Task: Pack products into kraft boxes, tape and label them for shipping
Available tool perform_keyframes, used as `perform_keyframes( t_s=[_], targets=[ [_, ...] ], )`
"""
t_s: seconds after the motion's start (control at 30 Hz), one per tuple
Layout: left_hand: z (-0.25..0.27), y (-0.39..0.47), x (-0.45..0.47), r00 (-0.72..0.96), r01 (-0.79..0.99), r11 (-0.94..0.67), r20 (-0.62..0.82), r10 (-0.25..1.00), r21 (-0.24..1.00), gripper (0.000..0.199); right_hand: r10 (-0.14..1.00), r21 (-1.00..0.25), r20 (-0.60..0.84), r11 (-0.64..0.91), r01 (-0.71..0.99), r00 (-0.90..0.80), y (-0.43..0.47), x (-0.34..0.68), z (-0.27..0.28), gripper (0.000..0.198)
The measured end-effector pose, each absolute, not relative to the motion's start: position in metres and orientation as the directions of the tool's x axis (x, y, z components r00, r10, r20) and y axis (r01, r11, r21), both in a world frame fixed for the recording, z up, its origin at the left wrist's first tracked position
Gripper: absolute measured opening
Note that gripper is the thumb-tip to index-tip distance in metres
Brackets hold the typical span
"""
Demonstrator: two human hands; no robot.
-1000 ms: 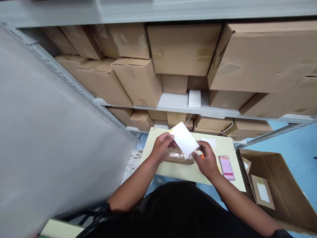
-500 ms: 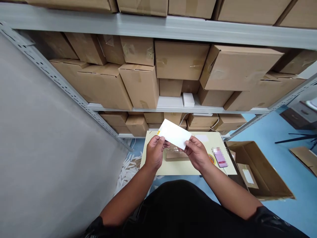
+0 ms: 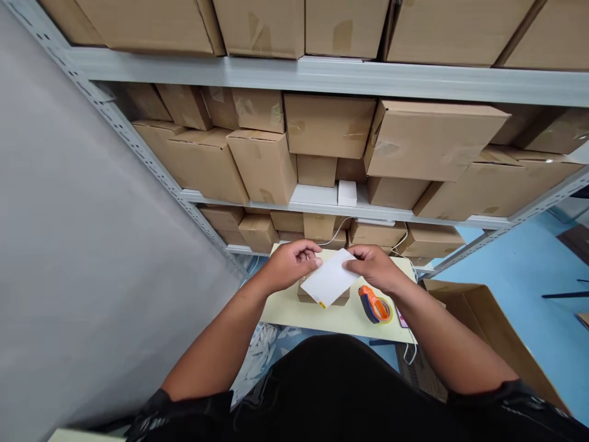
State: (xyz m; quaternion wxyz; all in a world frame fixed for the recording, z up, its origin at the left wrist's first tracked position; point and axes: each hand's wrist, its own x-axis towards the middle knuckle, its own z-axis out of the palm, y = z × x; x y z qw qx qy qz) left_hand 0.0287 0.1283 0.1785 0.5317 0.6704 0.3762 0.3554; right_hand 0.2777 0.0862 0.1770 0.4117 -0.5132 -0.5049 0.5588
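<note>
A white paper label (image 3: 330, 279) with a small yellow mark at its lower corner is tilted over the table. My right hand (image 3: 370, 265) pinches its upper right corner between thumb and fingers. Beside the label's left edge is my left hand (image 3: 294, 264), fingers curled loosely with a gap to the thumb; whether the thumb tip touches the label is unclear. Underneath, a small cardboard box (image 3: 341, 299) with shiny tape lies on the table (image 3: 294, 312), partly hidden by the label. An orange and blue tape dispenser (image 3: 373, 305) rests right of the box.
Shelves (image 3: 294, 73) full of cardboard boxes rise ahead, with a small white box (image 3: 346, 193) on the middle one. A large open carton (image 3: 483, 313) stands right of the table. White paper strips (image 3: 257, 353) lie at the lower left. A phone (image 3: 402, 317) is partly hidden by my right arm.
The label has turned so its yellow-marked corner points down toward me. My left hand has come off that corner. The tape dispenser now shows more fully as the view shifted.
</note>
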Motion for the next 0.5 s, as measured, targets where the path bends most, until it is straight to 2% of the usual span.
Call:
perform_keyframes(
  t_s=[0.1,0.2,0.27,0.4,0.5],
  targets=[
    [0.178,0.111,0.055,0.448,0.167,-0.132,0.044,0.893,0.977,0.022,0.982,-0.992,-0.12,-0.126,-0.031,-0.149,0.089,0.282,0.181,0.026],
    [0.162,0.09,0.078,0.266,0.05,-0.071,0.055,0.962,0.996,0.026,0.993,-0.966,-0.113,-0.117,-0.229,-0.03,0.086,0.277,0.171,0.039],
    [0.151,0.079,0.088,0.179,-0.048,-0.037,0.045,0.983,0.998,0.031,0.987,-0.944,-0.162,-0.16,-0.288,-0.019,0.082,0.272,0.163,0.044],
    [0.148,0.068,0.088,0.285,-0.163,0.038,0.011,0.958,0.986,0.041,0.97,-0.932,-0.233,-0.245,-0.267,-0.077,0.077,0.269,0.159,0.046],
    [0.163,0.072,0.072,0.323,-0.225,0.049,0.027,0.946,0.973,0.04,0.969,-0.954,-0.229,-0.243,-0.176,-0.096,0.075,0.27,0.17,0.044]
  ],
)
